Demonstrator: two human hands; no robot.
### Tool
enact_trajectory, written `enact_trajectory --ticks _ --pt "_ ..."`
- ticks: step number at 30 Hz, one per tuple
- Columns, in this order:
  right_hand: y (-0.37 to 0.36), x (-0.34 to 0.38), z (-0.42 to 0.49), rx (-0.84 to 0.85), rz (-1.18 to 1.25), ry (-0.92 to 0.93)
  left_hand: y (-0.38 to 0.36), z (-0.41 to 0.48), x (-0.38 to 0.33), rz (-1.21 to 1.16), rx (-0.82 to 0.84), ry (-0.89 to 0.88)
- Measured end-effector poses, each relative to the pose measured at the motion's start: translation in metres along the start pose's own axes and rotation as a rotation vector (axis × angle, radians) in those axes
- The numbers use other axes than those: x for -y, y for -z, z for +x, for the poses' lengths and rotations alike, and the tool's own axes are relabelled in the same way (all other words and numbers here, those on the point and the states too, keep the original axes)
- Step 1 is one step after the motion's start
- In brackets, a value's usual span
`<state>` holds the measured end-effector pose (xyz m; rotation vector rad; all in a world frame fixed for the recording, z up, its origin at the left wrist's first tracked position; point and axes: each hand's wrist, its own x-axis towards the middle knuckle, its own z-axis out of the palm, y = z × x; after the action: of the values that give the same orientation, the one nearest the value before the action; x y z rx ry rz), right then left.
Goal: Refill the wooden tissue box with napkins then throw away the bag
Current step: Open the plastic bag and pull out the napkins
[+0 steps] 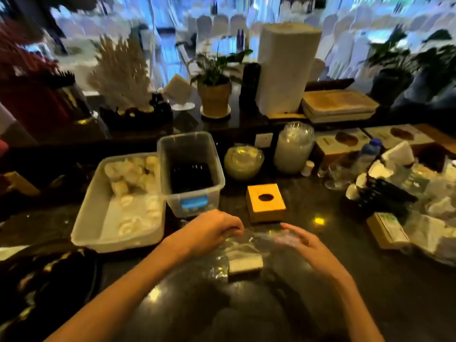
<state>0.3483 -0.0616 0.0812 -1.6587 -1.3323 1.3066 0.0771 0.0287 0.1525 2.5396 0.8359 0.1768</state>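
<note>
A small wooden tissue box (266, 202) with an oval hole in its top sits on the dark counter, just beyond my hands. A clear plastic bag (249, 245) holding a white stack of napkins (245, 264) lies in front of me. My left hand (214, 229) pinches the bag's upper left edge with closed fingers. My right hand (304, 245) is at the bag's right side, fingers extended and blurred; the plastic overlaps its fingertips, and I cannot tell whether it grips the bag.
Two clear plastic tubs stand left of the box, a shallow tub (118, 206) with white items and a deeper bin (191, 174). Wrapped bowls (243, 161), a jar (293, 149), a bottle (369, 150) and cluttered packages (387, 229) crowd the right. A potted plant (214, 92) stands behind.
</note>
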Motion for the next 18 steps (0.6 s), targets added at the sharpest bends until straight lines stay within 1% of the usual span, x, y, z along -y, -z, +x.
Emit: enact_trajectory --ticks 2,3,4,5,7,8,9,10,11,12,13,14,15,16,18 --pt "0.002 -0.009 -0.006 -0.076 -0.027 -0.028 -0.013 -0.001 -0.005 -0.027 0.002 -0.021" --pt "0.002 -0.008 -0.010 -0.158 -0.019 -0.019 -0.014 -0.001 -0.007 -0.044 -0.008 -0.025" --pt "0.002 -0.005 -0.017 -0.278 -0.009 0.010 -0.013 0.000 -0.008 -0.061 -0.022 -0.024" --pt "0.000 0.001 -0.025 -0.425 -0.006 0.067 -0.010 0.002 -0.010 -0.069 -0.039 -0.020" --pt "-0.005 0.021 -0.047 -0.692 -0.024 0.283 -0.004 0.004 -0.012 -0.068 -0.080 -0.020" --pt "-0.009 0.034 -0.059 -0.748 -0.025 0.406 -0.002 0.005 -0.013 -0.073 -0.096 -0.019" --pt "-0.016 0.047 -0.070 -0.725 -0.040 0.526 0.001 0.005 -0.014 -0.080 -0.104 -0.015" --pt "-0.025 0.060 -0.077 -0.634 -0.071 0.619 0.002 0.006 -0.014 -0.085 -0.106 -0.012" --pt "-0.036 0.071 -0.082 -0.509 -0.136 0.663 0.003 0.007 -0.014 -0.091 -0.101 -0.009" --pt "-0.048 0.079 -0.083 -0.398 -0.262 0.671 0.003 0.009 -0.014 -0.099 -0.089 -0.005" --pt "-0.059 0.084 -0.080 -0.337 -0.455 0.672 0.004 0.011 -0.014 -0.113 -0.075 0.003" --pt "-0.068 0.085 -0.075 -0.326 -0.662 0.664 0.005 0.012 -0.015 -0.129 -0.061 0.012" --pt "-0.074 0.085 -0.069 -0.334 -0.812 0.624 0.006 0.013 -0.015 -0.143 -0.050 0.017" --pt "-0.078 0.086 -0.064 -0.335 -0.891 0.564 0.007 0.014 -0.015 -0.156 -0.041 0.022" --pt "-0.077 0.084 -0.056 -0.319 -0.950 0.498 0.011 0.016 -0.016 -0.176 -0.023 0.040"
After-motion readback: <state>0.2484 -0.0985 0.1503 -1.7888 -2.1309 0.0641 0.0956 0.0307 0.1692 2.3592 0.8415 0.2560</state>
